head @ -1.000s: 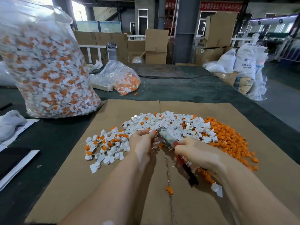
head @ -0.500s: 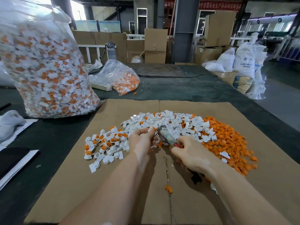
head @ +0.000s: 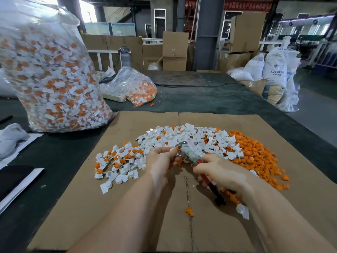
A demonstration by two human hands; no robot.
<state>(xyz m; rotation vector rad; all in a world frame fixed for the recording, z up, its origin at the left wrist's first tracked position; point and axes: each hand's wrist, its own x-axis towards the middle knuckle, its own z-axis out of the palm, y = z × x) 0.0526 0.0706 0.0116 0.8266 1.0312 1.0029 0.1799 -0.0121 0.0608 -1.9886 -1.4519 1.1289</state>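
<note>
Pliers gripped in the right hand bite a small cap that the left hand pinches steady, seemingly to split it

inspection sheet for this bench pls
surface: brown cardboard sheet on a dark table
job's things: white pieces heaped mid-sheet, orange caps to their right, pliers with red and black handles
clutter: big clear bag of parts at left, smaller bag behind, grey bottle
grippers: left hand pinches a small part at the pliers' tip; right hand grips the handles
cables: dark line, perhaps a cable, on the far table
surroundings: cardboard boxes, white sacks, pillar
</note>
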